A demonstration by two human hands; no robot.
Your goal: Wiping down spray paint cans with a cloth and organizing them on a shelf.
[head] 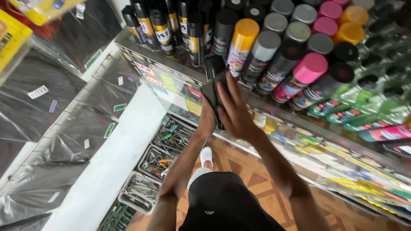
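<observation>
Both my hands meet at the front edge of a glass counter. Between them is a dark, elongated black object, upright against the counter edge; its exact kind is unclear. My right hand lies flat over its right side with fingers spread upward. My left hand grips it from below and behind, mostly hidden by the object and the right hand. Just beyond the fingertips stand rows of spray cans.
Spray cans with yellow, grey, pink, orange, black and green caps crowd the counter top. Packaged goods fill the glass case below. Wire trays of hand tools sit on the floor. Black plastic-wrapped items hang at left. My white shoe rests on wood-pattern flooring.
</observation>
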